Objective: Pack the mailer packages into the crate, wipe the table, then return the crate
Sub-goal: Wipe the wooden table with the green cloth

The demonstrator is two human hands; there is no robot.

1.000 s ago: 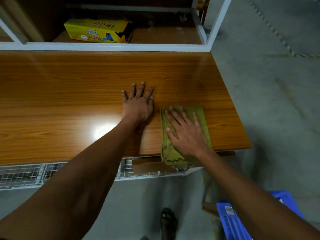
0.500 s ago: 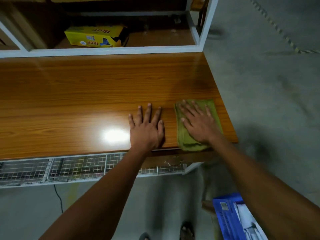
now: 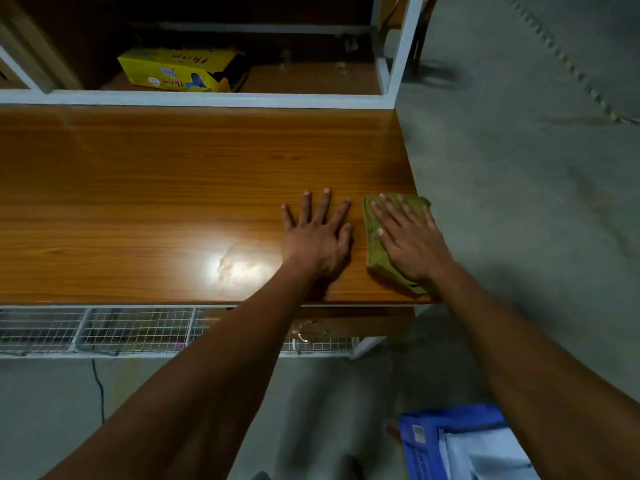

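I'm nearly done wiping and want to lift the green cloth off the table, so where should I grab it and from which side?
Probably pinch the green cloth along its left long edge, coming from the left. It lies folded flat at the table's right end, the right hand pressing flat on most of it, so that strip is the bare part. The left hand rests flat right beside it.

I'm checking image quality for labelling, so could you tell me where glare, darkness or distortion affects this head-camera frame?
Head view: a bright glare patch sits on the table left of the left hand; the shelf behind the yellow box is dark; wide-angle distortion bends the table's edges; the right hand and cloth stay sharp.
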